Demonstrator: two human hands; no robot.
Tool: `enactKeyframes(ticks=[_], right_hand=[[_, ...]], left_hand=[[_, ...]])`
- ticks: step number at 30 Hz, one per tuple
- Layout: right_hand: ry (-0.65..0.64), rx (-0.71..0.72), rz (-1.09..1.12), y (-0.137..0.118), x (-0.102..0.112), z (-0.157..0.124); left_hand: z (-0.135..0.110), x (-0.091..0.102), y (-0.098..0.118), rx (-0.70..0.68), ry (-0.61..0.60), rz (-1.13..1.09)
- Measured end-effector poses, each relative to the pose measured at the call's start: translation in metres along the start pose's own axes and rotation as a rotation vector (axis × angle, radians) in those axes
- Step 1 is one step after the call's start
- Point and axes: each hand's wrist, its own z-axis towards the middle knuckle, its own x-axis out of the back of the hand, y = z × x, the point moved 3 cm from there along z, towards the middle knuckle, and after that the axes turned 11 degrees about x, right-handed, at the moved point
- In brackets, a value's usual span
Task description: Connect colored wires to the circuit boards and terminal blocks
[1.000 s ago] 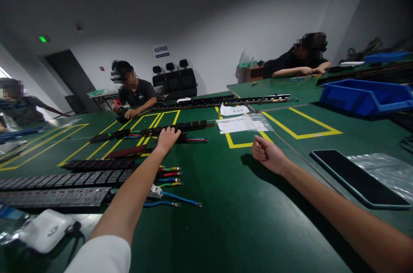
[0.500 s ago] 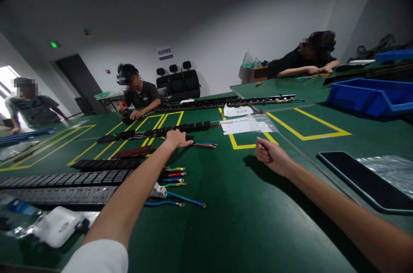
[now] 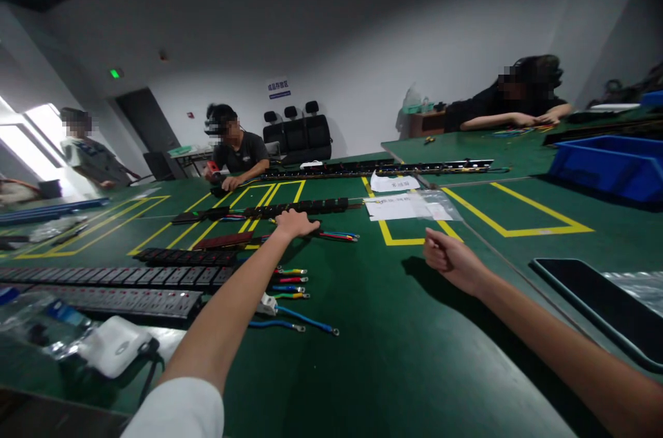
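My left hand reaches across the green table, its fingers curled over a bundle of wires. Red and blue ends with metal ring lugs stick out to the right of it. Those wires lead from a dark red strip on the left. Just behind this hand lies a long black strip. My right hand hovers over the table in a loose fist, with nothing visible in it. Beyond the right hand are white paper labels and a clear plastic bag.
Grey socket strips with lugged wires lie at the left, near a white case and a plastic bottle. A phone and a blue bin are at the right. Co-workers sit across the table.
The whole view has shifted, so things appear further right. Both my hands keep nearly the same pose over the table. The person at the far left is now more upright.
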Motion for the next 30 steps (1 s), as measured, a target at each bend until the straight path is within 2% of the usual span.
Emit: enactKeyframes(ticks=[5, 14, 19, 25, 28, 30], right_hand=[[-0.006, -0.006, -0.012, 0.002, 0.002, -0.001], [-0.020, 0.002, -0.056, 0.006, 0.009, 0.002], [-0.032, 0.008, -0.085, 0.006, 0.008, 0.001], [-0.024, 0.002, -0.080, 0.004, 0.006, -0.001], [-0.029, 0.013, -0.076, 0.004, 0.005, 0.000], [-0.035, 0.023, -0.082, 0.003, 0.005, 0.001]], left_hand=[[0.003, -0.007, -0.012, 0.031, 0.024, -0.027], [0.008, -0.025, -0.052, 0.130, 0.120, -0.015], [0.010, -0.032, -0.058, 0.151, 0.163, -0.018], [0.008, -0.032, -0.055, 0.091, 0.236, -0.040], [0.011, -0.025, -0.067, 0.067, 0.230, -0.046], [0.014, -0.018, -0.082, 0.067, 0.212, -0.039]])
